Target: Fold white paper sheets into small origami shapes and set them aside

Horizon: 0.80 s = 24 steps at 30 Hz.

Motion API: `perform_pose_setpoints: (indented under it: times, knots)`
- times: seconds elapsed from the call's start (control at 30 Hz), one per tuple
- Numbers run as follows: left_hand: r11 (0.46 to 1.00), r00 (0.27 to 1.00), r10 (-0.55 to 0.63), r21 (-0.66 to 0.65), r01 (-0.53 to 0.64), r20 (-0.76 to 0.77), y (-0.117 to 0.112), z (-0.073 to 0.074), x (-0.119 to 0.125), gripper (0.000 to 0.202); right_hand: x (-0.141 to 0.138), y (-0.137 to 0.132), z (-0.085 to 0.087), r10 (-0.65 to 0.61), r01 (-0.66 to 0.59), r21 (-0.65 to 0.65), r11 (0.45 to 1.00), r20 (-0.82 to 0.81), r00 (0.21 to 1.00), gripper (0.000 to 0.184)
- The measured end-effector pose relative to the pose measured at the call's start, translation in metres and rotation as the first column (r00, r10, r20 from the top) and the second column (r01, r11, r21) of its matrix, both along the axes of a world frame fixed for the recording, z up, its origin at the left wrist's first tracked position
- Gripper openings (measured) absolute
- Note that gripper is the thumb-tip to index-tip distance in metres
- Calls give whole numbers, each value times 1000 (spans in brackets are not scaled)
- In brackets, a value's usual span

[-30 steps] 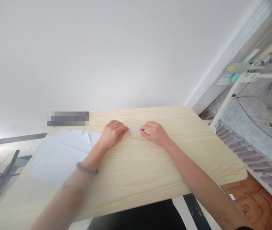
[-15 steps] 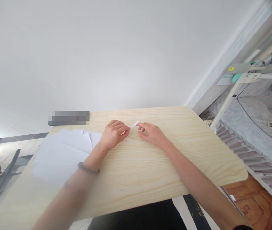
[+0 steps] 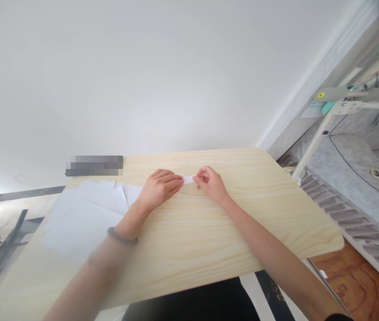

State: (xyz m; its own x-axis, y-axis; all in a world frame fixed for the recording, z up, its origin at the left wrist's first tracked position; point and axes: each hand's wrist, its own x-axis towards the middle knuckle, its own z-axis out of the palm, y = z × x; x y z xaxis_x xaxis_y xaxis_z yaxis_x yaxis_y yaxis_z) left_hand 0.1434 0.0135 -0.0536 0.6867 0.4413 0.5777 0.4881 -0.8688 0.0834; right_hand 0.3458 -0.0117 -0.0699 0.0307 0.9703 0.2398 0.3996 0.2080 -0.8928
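Observation:
A small white strip of paper stretches between my two hands, just over the wooden tabletop. My left hand, with a dark beaded bracelet on its wrist, pinches the strip's left end between thumb and fingers. At the right end, the thumb and index finger of my right hand are closed on the strip. Its ends are hidden under my fingertips. Loose white paper sheets lie overlapping to the left, partly behind my left forearm.
The pale wooden table stands against a white wall. A dark blurred-out object sits at its back left edge. Beyond the right side are a white metal frame and a grey couch.
My right hand has turned and now pinches the strip's right end, where earlier its finger touched the tip. The strip has swung from slanting upward to lying nearly level, its broad side showing.

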Motion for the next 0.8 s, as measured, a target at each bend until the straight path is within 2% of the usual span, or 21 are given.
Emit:
perform_pose_setpoints:
  times: [0.13, 0.27, 0.47, 0.63, 0.8]
  knots:
    - [988, 997, 73, -136, -70, 18, -2, 1, 2, 30, 0, 0, 1, 15, -14, 24, 1000, -31, 999, 23]
    - [970, 988, 145, -203, -131, 54, 0, 1, 1, 42, -4, -3, 1, 67, -66, 70, 995, -5, 998, 19]
    - [973, 988, 135, -196, -117, 81, 3, -1, 0, 16, -5, -6, 1, 126, -132, 106, 986, 59, 990, 16]
    - [969, 988, 114, -233, -87, 105, 3, -1, 1, 13, -2, -7, 5, 123, -136, 101, 986, 125, 985, 18]
    - [977, 992, 72, -205, -50, 105, 2, 1, 0, 9, -1, -8, 10, 113, -149, 147, 978, 228, 967, 20]
